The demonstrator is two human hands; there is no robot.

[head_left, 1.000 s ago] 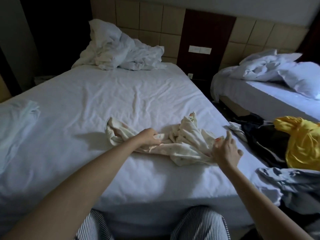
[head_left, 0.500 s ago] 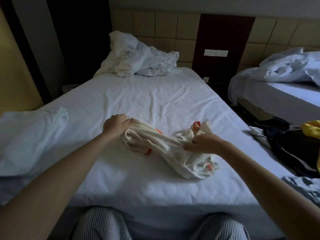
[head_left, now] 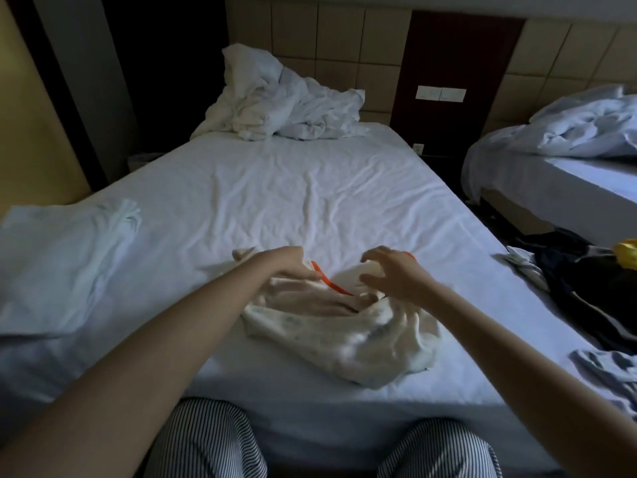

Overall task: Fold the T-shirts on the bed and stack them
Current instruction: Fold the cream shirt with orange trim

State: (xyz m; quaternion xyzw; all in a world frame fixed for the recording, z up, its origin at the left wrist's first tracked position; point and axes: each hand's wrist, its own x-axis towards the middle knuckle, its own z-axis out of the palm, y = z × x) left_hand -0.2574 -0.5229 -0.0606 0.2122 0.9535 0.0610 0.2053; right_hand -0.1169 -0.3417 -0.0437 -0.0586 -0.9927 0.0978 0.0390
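Working the crumpled cream cotton T-shirt with orange neck trim (head_left: 344, 326), bunched near the front edge of the white-sheeted bed (head_left: 310, 188). My left hand (head_left: 293, 267) pinches fabric by the trim. My right hand (head_left: 393, 277) hovers above it, fingers spread wide, holding nothing. Risk: the shirt looks twisted, so a one-handed pull could drag it off the edge or set creases. A folded pale T-shirt (head_left: 69, 257) lies well left.

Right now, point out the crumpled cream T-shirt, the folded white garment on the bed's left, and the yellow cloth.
crumpled cream T-shirt (head_left: 344, 336): head view, bunched middle.
folded white garment (head_left: 69, 257): head view, flat top.
yellow cloth (head_left: 628, 252): head view, visible corner.
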